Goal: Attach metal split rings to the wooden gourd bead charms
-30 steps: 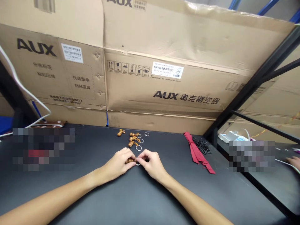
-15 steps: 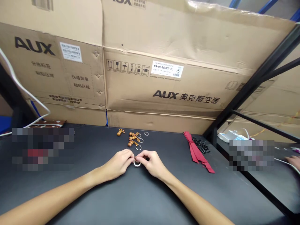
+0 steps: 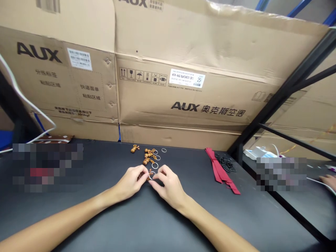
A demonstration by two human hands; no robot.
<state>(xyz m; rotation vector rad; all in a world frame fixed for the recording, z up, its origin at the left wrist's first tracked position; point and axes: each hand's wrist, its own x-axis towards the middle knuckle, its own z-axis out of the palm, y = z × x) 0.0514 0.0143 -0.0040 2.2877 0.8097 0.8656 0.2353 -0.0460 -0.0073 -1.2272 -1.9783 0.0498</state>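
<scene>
My left hand (image 3: 133, 181) is closed in a pinch on a small gourd keychain, mostly covered by its fingers; some brown beads and cord show past the fingertips. Its metal key ring (image 3: 151, 174) stands out toward my right hand (image 3: 169, 187). The right thumb and index fingertip close on the ring's near right edge. Just beyond the hands lie several finished-looking gourd keychains (image 3: 146, 161) with rings, in a short column. A gourd pendant (image 3: 133, 149) without a visible ring lies to their left, and one loose key ring (image 3: 164, 150) to their right.
Red ribbon strips (image 3: 219, 168) lie to the right beside a pile of black pieces (image 3: 226, 163). Large cardboard boxes (image 3: 183, 94) wall off the back of the black table (image 3: 147, 227). A black metal frame (image 3: 252, 133) slants at the right; another person's hand (image 3: 329, 182) shows beyond it.
The ring has turned and shifted slightly up between my hands, and brown beads now show beside it. My left hand has drawn a little left; the right fingers have spread somewhat.
</scene>
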